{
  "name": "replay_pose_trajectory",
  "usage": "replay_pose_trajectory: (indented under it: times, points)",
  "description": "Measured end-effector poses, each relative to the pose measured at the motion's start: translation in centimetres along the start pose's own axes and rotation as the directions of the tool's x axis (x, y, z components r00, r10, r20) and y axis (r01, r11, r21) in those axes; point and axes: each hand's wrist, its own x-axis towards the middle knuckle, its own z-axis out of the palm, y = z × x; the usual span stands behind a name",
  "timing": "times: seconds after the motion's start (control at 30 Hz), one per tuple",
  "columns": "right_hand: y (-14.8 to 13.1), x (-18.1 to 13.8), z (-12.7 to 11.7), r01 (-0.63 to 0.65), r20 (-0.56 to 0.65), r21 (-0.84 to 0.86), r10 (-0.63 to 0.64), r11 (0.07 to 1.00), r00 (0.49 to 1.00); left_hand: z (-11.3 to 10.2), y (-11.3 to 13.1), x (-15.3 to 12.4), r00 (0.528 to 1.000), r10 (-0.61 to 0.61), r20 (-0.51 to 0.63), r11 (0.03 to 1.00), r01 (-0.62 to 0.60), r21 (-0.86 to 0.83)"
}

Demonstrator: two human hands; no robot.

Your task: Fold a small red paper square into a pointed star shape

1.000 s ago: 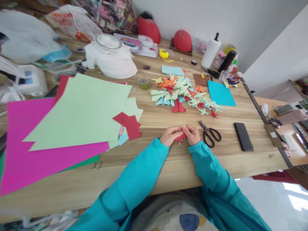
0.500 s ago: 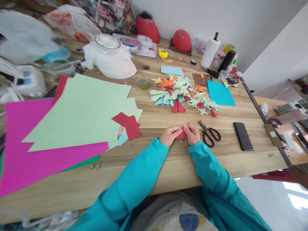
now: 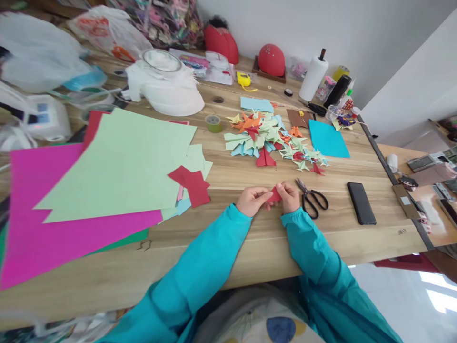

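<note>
The left arm (image 3: 200,262) slanted up and inward from the lower left, and the right arm (image 3: 317,252) angled in from the lower right, both bent forward ahead of the torso (image 3: 253,319). The left hand (image 3: 251,201) and right hand (image 3: 291,197) sat close together with backs largely upward, each closed in a pinch, the left thumb (image 3: 264,197) stretched toward the right hand and the right thumb (image 3: 281,191) angled up and away. Some fingers curled underneath, partly hidden.
</note>
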Motion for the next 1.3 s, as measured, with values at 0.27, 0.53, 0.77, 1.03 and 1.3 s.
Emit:
replay_pose_trajectory:
  times: [0.27, 0.53, 0.77, 1.03, 1.3]
  points:
    - [-0.87, -0.34, -0.32, -0.087, 0.265, -0.056, 0.099, 0.995, 0.959, -0.23, -0.31, 0.0, 0.994, -0.023, 0.108, 0.997, 0.031, -0.067]
    - [-0.07, -0.2, -0.06, -0.114, 0.204, 0.089, 0.094, 0.989, 0.974, -0.16, -0.5, 0.22, 0.986, -0.072, 0.149, 0.95, 0.113, -0.29]
    - [0.04, -0.02, -0.18, -0.206, 0.185, 0.157, 0.177, 0.966, 0.967, 0.1, -0.18, 0.0, 0.98, -0.059, 0.193, 0.934, 0.122, -0.335]
    - [-0.36, -0.11, 0.32, -0.267, 0.232, 0.275, 0.206, 0.924, 0.951, -0.09, -0.79, 0.01, 0.974, 0.001, 0.226, 0.961, 0.062, -0.271]
    - [-0.54, 0.14, 0.28, -0.28, 0.171, 0.286, 0.239, 0.916, 0.956, 0.29, -0.9, -0.11, 0.977, 0.025, 0.214, 0.948, 0.045, -0.316]
